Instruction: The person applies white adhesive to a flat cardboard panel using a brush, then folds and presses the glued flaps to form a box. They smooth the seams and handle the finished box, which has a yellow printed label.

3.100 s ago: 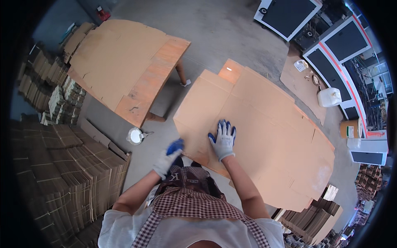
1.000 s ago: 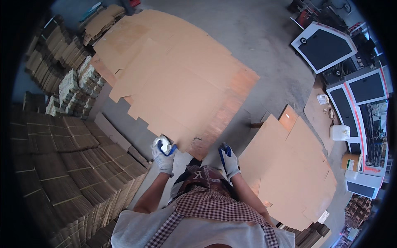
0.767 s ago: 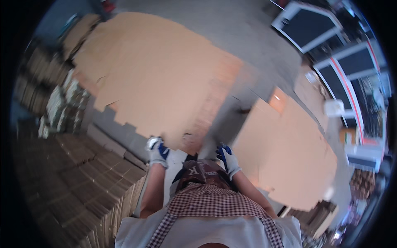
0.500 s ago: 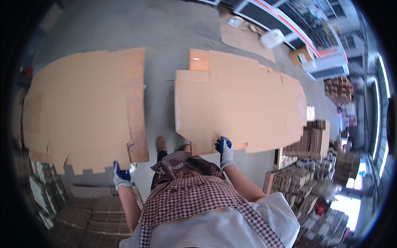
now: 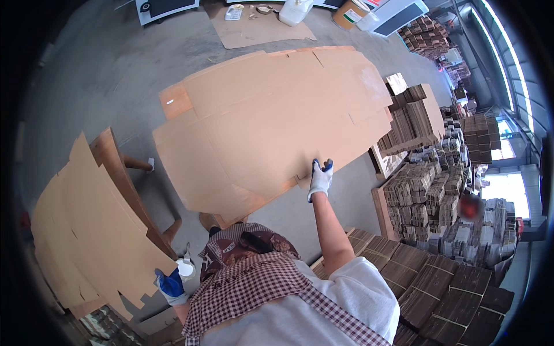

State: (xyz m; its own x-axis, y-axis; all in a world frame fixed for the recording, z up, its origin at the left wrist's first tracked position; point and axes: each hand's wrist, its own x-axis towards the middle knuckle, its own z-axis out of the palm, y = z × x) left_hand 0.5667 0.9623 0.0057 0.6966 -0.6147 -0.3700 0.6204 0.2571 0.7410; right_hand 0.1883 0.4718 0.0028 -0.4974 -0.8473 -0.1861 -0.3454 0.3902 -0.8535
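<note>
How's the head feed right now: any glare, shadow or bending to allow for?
Head view: the bright white rectangular opening at right is washed out; a soft shadow darkens the large flat brown cardboard beside the white-and-blue gloved right hand; straight edges bow toward the black rim.

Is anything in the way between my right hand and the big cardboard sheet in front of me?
Nothing visible. Your right hand is at the near edge of the cardboard sheet, with no object between; whether they touch, I can't tell. The container of white material is beside your left hand.
</note>
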